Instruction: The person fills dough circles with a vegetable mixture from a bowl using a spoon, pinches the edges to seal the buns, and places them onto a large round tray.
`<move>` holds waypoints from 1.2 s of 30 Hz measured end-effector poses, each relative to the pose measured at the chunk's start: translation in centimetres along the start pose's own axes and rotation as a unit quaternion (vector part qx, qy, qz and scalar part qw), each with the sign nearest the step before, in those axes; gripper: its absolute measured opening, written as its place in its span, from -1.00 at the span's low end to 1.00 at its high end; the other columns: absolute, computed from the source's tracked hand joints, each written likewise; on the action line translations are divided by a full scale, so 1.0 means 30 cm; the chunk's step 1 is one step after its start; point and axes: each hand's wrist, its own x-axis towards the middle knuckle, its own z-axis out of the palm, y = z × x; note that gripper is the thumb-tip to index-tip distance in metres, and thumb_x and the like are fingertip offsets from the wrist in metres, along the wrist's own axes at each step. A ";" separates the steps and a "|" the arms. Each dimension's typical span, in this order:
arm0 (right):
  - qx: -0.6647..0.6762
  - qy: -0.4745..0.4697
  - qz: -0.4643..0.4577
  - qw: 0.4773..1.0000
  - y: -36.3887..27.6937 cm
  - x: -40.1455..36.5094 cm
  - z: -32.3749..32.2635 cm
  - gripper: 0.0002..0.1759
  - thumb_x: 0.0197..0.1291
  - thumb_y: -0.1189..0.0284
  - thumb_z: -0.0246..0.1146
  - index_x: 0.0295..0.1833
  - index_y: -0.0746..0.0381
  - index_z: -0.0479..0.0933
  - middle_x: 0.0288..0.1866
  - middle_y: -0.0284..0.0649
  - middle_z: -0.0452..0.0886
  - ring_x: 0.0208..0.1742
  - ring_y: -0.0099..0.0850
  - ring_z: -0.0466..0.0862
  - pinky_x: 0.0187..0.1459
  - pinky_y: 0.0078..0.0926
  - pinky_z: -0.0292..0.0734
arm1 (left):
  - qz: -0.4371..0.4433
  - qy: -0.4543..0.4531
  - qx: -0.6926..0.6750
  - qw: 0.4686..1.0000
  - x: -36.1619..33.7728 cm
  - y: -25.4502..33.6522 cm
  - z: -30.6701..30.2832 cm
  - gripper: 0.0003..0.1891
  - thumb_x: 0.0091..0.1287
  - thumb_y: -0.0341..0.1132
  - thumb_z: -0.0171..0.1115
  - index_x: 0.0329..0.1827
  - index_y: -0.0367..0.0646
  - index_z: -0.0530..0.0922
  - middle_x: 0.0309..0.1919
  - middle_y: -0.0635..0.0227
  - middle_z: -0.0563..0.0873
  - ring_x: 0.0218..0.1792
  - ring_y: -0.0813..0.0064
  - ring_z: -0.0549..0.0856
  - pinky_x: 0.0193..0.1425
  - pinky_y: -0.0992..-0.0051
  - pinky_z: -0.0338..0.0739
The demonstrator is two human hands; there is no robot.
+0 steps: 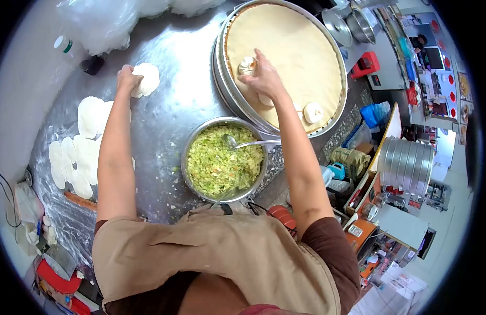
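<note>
My left hand (128,79) pinches the edge of a round dough wrapper (147,80) at the far left of the metal table. My right hand (265,79) is over the big round steamer (300,47), its thumb and fingers around a pleated bun (246,65) near the steamer's left side. Partly under that hand sits a second bun (265,100). A third bun (312,113) rests near the front rim. Between my arms stands a metal bowl (186,170) of chopped green filling (222,163), with a spoon (231,141) in it.
Several flat dough wrappers (85,157) lie overlapping on the floured table (164,105), left of and beneath my left forearm. A wooden rolling pin (78,201) is near them. Plastic bags (104,26) fill the back left. Stacked steamer rings (405,165) stand at right.
</note>
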 end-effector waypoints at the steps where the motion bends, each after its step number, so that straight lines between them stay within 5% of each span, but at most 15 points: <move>1: -0.006 0.063 -0.011 0.998 -0.019 -0.024 -0.022 -0.13 -0.15 0.25 0.40 0.32 0.30 0.26 0.26 0.09 0.38 0.24 -0.06 0.41 0.27 -0.31 0.31 | 0.006 0.003 -0.001 1.000 0.030 -0.019 0.005 -0.51 -0.09 -0.20 0.50 -0.07 -0.18 0.61 -0.08 0.15 0.68 -0.03 0.24 0.66 0.08 0.37 0.50; 3: -0.037 0.117 -0.031 0.992 -0.076 -0.165 -0.134 -0.28 -0.06 0.40 0.32 0.28 0.30 0.29 0.16 0.06 0.44 0.17 -0.06 0.45 0.20 -0.25 0.35 | -0.045 -0.130 -0.042 0.990 0.088 -0.055 0.010 -0.50 -0.15 -0.19 0.52 -0.14 -0.23 0.61 -0.13 0.14 0.70 -0.09 0.23 0.68 0.04 0.36 0.52; 5: -0.058 0.061 -0.009 0.996 -0.135 -0.406 -0.206 -0.46 -0.03 0.59 0.21 0.17 0.30 0.37 -0.04 0.00 0.52 0.02 -0.09 0.53 0.07 -0.23 0.42 | -0.012 -0.121 -0.035 0.992 0.081 -0.046 0.005 -0.60 -0.17 -0.16 0.50 -0.35 -0.24 0.61 -0.31 0.12 0.70 -0.20 0.20 0.67 -0.08 0.33 0.52; 7: -0.022 -0.078 -0.129 0.988 -0.164 -0.633 -0.195 -0.50 -0.11 0.63 0.18 0.08 0.26 0.46 -0.17 -0.08 0.46 -0.16 -0.19 0.49 -0.13 -0.21 0.45 | 0.156 -0.060 0.037 0.985 0.035 -0.014 -0.029 -0.66 -0.08 -0.20 0.39 -0.33 -0.24 0.57 -0.32 0.09 0.67 -0.20 0.10 0.64 -0.08 0.30 0.50; 9: 0.010 -0.186 -0.111 0.976 -0.234 -0.834 -0.114 -0.48 -0.12 0.60 0.26 0.08 0.16 0.48 -0.24 -0.13 0.43 -0.19 -0.22 0.49 -0.14 -0.26 0.43 | 0.253 0.013 -0.011 0.967 -0.042 0.014 -0.057 -0.69 -0.05 -0.22 0.32 -0.26 -0.18 0.55 -0.28 0.09 0.68 -0.21 0.04 0.64 -0.10 0.32 0.51; 11: 0.026 -0.218 -0.147 0.964 -0.297 -0.927 -0.025 -0.48 -0.12 0.51 0.34 0.07 0.07 0.50 -0.29 -0.18 0.38 -0.21 -0.23 0.47 -0.17 -0.30 0.40 | 0.275 0.072 -0.135 0.949 -0.166 0.042 -0.109 -0.73 0.00 -0.23 0.29 -0.34 -0.20 0.49 -0.35 0.12 0.65 -0.27 0.14 0.65 -0.17 0.30 0.50; 13: 0.035 -0.191 -0.200 0.960 -0.311 -0.963 0.098 -0.49 -0.10 0.39 0.38 0.07 0.05 0.51 -0.31 -0.19 0.37 -0.24 -0.24 0.45 -0.22 -0.33 0.36 | 0.177 0.084 -0.236 0.952 -0.333 0.080 -0.225 -0.79 0.08 -0.29 0.26 -0.29 -0.20 0.51 -0.38 0.22 0.65 -0.29 0.31 0.66 -0.20 0.38 0.51; 15: 0.038 -0.089 -0.250 0.963 -0.302 -0.979 0.193 -0.66 -0.08 0.37 0.36 -0.10 0.10 0.55 -0.46 -0.29 0.35 -0.39 -0.28 0.44 -0.32 -0.39 0.35 | 0.145 0.125 -0.486 0.853 -0.449 0.071 -0.278 -0.79 0.17 -0.36 0.22 -0.18 -0.25 0.50 -0.31 0.30 0.65 -0.28 0.43 0.65 -0.19 0.45 0.53; 17: 0.050 -0.017 -0.286 0.957 -0.280 -0.967 0.221 -0.76 -0.05 0.44 0.33 -0.20 0.15 0.54 -0.50 -0.29 0.36 -0.45 -0.30 0.45 -0.38 -0.37 0.36 | 0.043 0.044 -0.732 0.678 -0.607 0.093 -0.372 -0.63 0.24 -0.56 0.08 0.13 -0.37 0.38 0.05 0.11 0.55 0.09 0.26 0.56 0.26 0.27 0.44; 19: 0.073 0.014 -0.226 0.971 -0.277 -0.936 0.202 -0.81 -0.04 0.52 0.29 -0.24 0.20 0.52 -0.51 -0.26 0.40 -0.46 -0.29 0.47 -0.41 -0.34 0.37 | -0.030 -0.057 -0.828 0.558 -0.731 0.049 -0.422 -0.51 0.19 -0.56 0.08 0.24 -0.39 0.31 0.15 0.09 0.51 0.22 0.14 0.47 0.40 0.24 0.28; 20: 0.078 0.041 -0.199 0.976 -0.284 -0.921 0.188 -0.76 -0.05 0.55 0.27 -0.18 0.22 0.52 -0.50 -0.22 0.42 -0.46 -0.27 0.50 -0.42 -0.33 0.39 | -0.028 -0.055 -0.827 0.558 -0.775 -0.006 -0.405 -0.51 0.19 -0.56 0.08 0.24 -0.39 0.31 0.15 0.09 0.51 0.22 0.14 0.47 0.40 0.24 0.28; 22: 0.103 -0.005 -0.174 0.979 -0.325 -0.920 0.143 -0.67 -0.05 0.51 0.30 -0.08 0.22 0.51 -0.49 -0.19 0.43 -0.43 -0.24 0.51 -0.36 -0.32 0.41 | 0.025 -0.275 -0.937 0.215 -0.865 -0.106 -0.372 -0.36 0.14 -0.50 0.13 0.34 -0.34 0.21 0.32 0.04 0.33 0.35 0.01 0.30 0.48 0.07 0.09; 26: 0.040 -0.034 -0.222 0.974 -0.370 -0.975 0.131 -0.70 -0.05 0.47 0.33 -0.13 0.21 0.53 -0.48 -0.20 0.45 -0.40 -0.24 0.52 -0.31 -0.29 0.41 | 0.060 -0.324 -0.922 0.202 -1.102 0.012 -0.451 -0.27 0.11 -0.42 0.16 0.40 -0.25 0.14 0.43 0.02 0.12 0.42 -0.05 0.15 0.46 -0.10 -0.02; 29: 0.065 -0.035 -0.199 0.977 -0.298 -1.000 0.174 -0.78 -0.06 0.44 0.35 -0.24 0.19 0.54 -0.50 -0.24 0.45 -0.40 -0.24 0.52 -0.32 -0.30 0.41 | 0.040 -0.356 -0.927 0.115 -1.175 0.025 -0.422 -0.26 0.07 -0.23 0.19 0.36 -0.31 0.21 0.41 -0.09 0.13 0.40 -0.20 0.11 0.41 -0.26 -0.07; 36: 0.031 0.108 -0.008 0.994 -0.242 -0.974 0.129 -0.90 0.12 0.45 0.26 -0.34 0.25 0.51 -0.48 -0.13 0.55 -0.47 -0.20 0.59 -0.42 -0.29 0.48 | -0.077 -0.289 -0.896 0.327 -1.249 -0.001 -0.358 -0.36 0.13 -0.22 0.10 0.27 -0.38 0.28 0.32 -0.15 0.29 0.35 -0.05 0.28 0.45 0.05 0.12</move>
